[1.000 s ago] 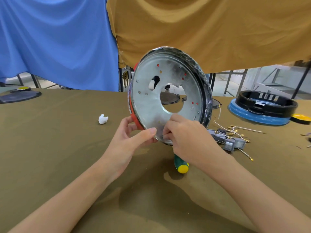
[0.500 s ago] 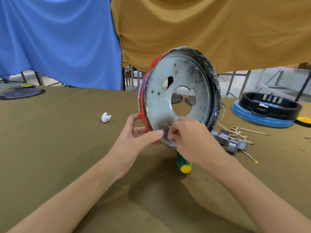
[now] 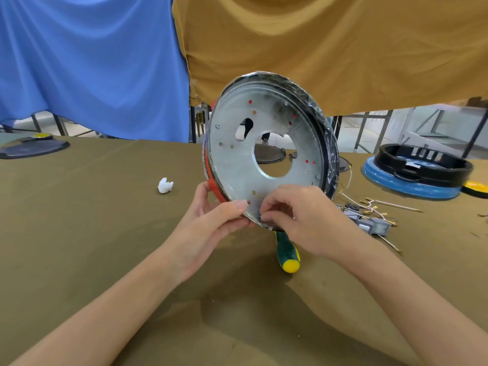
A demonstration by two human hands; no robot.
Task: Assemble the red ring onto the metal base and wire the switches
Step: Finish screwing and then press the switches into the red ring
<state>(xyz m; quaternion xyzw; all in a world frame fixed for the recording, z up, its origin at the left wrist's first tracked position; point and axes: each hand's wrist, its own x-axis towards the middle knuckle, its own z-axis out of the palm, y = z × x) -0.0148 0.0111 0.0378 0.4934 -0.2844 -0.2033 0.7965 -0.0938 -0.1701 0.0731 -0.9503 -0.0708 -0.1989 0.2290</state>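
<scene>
A round metal base [image 3: 237, 165] with a big centre hole and small screw holes is held upright above the table, its flat face toward me. The red ring [image 3: 213, 184] sits behind it and shows along the lower left rim and through some holes. A black, film-wrapped rim [image 3: 328, 143] edges its right side. My left hand [image 3: 208, 220] grips the lower left edge, thumb on the metal face. My right hand [image 3: 298, 220] pinches at the bottom edge; what its fingertips hold is hidden. Grey switches with gold-tipped wires [image 3: 369, 220] lie on the table to the right.
A green screwdriver with a yellow end [image 3: 287, 253] lies under the base. A white crumpled scrap [image 3: 165, 185] sits left. A black ring on a blue disc [image 3: 420, 170] stands far right, a dark lid [image 3: 31, 147] far left. Blue and tan cloths hang behind.
The base has tilted and turned slightly between my hands, showing less red ring on the left. Both hands stay at its bottom edge; my right fingers have shifted lower on the rim.
</scene>
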